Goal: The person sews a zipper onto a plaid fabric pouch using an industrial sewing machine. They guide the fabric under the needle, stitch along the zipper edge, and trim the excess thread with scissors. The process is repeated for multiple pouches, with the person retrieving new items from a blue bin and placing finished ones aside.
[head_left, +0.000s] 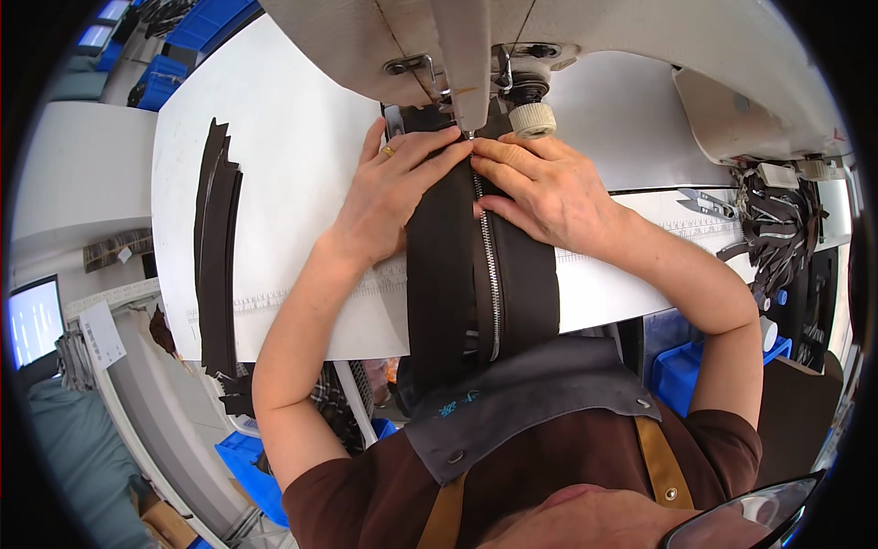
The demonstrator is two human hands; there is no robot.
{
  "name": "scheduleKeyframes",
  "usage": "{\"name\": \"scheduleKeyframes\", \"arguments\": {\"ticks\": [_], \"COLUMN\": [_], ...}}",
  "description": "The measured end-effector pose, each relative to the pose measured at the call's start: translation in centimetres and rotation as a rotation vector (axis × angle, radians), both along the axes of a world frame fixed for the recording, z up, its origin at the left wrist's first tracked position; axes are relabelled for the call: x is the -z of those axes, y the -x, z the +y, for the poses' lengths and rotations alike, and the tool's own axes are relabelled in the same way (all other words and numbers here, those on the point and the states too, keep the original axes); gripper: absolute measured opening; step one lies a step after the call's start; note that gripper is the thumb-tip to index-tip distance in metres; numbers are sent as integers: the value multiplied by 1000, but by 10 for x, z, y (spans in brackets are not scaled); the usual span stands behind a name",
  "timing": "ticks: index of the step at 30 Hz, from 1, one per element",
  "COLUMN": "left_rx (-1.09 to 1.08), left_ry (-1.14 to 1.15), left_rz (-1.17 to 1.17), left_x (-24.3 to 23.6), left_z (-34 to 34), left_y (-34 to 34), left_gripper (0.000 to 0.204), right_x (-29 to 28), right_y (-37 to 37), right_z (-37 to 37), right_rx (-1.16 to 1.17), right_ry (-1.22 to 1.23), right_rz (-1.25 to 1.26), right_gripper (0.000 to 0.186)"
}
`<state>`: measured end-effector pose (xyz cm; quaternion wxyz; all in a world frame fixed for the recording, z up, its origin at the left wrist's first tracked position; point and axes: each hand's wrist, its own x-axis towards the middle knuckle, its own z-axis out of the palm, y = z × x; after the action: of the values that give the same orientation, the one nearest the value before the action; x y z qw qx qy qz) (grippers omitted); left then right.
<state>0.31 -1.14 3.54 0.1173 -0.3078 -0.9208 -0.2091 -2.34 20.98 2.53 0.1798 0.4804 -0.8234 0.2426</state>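
The white table (311, 183) spreads in front of me, with ruler markings running across it near its front edge. Over it looms the pale sewing machine (640, 37), its head directly above my fingertips. Below that lies the long dark fabric piece (439, 274), its far end at the needle area and its near end reaching past the table edge toward my chest. I wear a grey apron (540, 393) with tan straps. A blue bin (677, 375) sits below the table on my right, and a heap of dark scraps (777, 224) hangs at the table's right end. On my left lie narrow dark strips (218, 265), stacked lengthwise. A silver-toothed zipper (490, 265) runs down the fabric piece.

My left hand (384, 192) lies unclenched on the fabric's left part, fingers extended toward the needle area. My right hand (553, 197) is unclenched too, its fingers laid on the right part, fingertips near the left hand's and thumb beside the zipper. Small snips (706, 203) rest near the scraps. A cream knob (532, 120) protrudes from the machine just above my right hand. A gold ring (389, 151) circles a left finger.
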Motion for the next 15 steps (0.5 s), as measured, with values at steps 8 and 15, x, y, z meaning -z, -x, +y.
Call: {"name": "scheduleKeyframes", "arguments": {"ticks": [8,15], "left_rx": [-22,-24], "left_ry": [58,92], "left_rz": [72,130], "left_x": [5,7], "left_z": [4,5], "left_y": [-5,-6], "left_gripper": [44,38], "right_x": [-2,-2], "right_y": [0,-1], "right_z": [1,1], "right_rx": [1,7], "right_ry": [-13,-5], "right_rz": [12,3], "right_gripper": [34,33]}}
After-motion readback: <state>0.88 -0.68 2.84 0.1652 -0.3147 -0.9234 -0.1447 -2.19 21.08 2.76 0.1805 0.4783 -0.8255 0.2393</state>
